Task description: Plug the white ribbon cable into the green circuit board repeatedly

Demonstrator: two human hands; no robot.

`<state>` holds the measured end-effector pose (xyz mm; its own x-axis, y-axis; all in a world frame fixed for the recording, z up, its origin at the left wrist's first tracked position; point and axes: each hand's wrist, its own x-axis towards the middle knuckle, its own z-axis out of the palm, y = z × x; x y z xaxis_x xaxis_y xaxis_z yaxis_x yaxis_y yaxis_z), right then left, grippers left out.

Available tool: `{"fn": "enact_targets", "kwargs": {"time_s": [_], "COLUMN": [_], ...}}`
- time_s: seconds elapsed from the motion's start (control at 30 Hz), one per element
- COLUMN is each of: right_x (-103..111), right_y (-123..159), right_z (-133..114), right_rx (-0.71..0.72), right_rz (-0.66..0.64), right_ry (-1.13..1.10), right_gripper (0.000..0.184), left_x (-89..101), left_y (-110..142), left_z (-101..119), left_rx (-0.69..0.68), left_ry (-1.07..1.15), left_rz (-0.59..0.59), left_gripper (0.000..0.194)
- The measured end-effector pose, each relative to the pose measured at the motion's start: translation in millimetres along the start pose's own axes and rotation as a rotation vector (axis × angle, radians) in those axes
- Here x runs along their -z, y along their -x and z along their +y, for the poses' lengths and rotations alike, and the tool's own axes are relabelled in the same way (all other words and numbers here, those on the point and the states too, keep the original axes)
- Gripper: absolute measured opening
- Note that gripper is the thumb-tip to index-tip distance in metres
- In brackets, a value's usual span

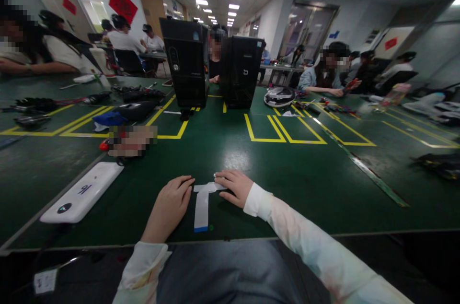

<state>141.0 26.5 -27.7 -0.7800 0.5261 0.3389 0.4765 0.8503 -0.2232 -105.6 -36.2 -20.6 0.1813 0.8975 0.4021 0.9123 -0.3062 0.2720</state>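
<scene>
A white flat ribbon cable (pixel 201 208) with a blue end lies on the green table mat in front of me. It is folded into a T shape, its long leg pointing toward me. My left hand (pixel 169 205) rests by the left end of the crosspiece, fingers extended and slightly bent, fingertips close to the cable's edge. Across the right end of the crosspiece lies my right hand (pixel 235 186), its fingers spread and its thumb apart. The fingers hide that end of the cable. Neither hand is gripping the cable.
A white power bank-like device (pixel 84 191) lies to the left, near a partly blurred item with a red tip (pixel 104 146). Two black computer towers (pixel 187 64) (pixel 241 71) stand ahead. Yellow tape (pixel 266 140) marks the green table (pixel 287 189). Cables (pixel 36 104) lie at far left; people sit around.
</scene>
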Motion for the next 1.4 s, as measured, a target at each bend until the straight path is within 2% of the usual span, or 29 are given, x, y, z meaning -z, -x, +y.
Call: {"fn": "enact_targets", "kwargs": {"time_s": [0.33,0.6,0.7,0.77,0.83,0.9,0.97,1.03,1.1,1.2,1.27,1.33,1.4], "right_x": [-3,11,14,17,24,37,56,77,97,120,129,134,138], "right_y": [3,10,17,26,40,61,90,125,164,215,238,251,257], "right_z": [-6,-10,-4,10,32,58,85,107,121,129,129,126,122], "right_rx": [0.04,0.04,-0.005,-0.114,-0.295,-0.549,-0.875,-1.189,-1.416,-1.613,-1.725,-1.812,-1.838], "right_rz": [0.043,-0.018,-0.006,0.028,0.06,0.081,0.103,0.156,0.235,0.351,0.392,0.377,0.314], "right_ry": [-0.029,0.001,0.073,0.151,0.245,0.344,0.445,0.549,0.64,0.774,0.768,0.705,0.656], "right_gripper": [0.044,0.05,0.051,0.051,0.052,0.054,0.055,0.057,0.06,0.065,0.068,0.069,0.068], "left_x": [1.7,-1.4,-2.4,-1.9,-0.7,0.4,1.1,1.1,0.5,-0.9,-1.6,-2.0,-2.2], "left_y": [1,0,1,1,1,1,1,1,1,2,2,2,1], "left_z": [1,-2,-3,-3,-2,-1,0,0,0,-1,-2,-2,-3], "left_rx": [0.009,0.004,0.008,0.01,0.012,0.011,0.007,0.003,0.003,0.01,0.011,0.009,0.005], "left_ry": [-0.008,-0.012,-0.006,-0.001,-0.001,-0.003,-0.005,-0.005,-0.007,-0.012,-0.016,-0.021,-0.027], "left_rz": [-0.029,-0.031,-0.021,-0.022,-0.024,-0.027,-0.028,-0.027,-0.024,-0.026,-0.031,-0.034,-0.034], "left_gripper": [0.037,0.038,0.038,0.038,0.038,0.039,0.039,0.039,0.039,0.039,0.039,0.04,0.04]}}
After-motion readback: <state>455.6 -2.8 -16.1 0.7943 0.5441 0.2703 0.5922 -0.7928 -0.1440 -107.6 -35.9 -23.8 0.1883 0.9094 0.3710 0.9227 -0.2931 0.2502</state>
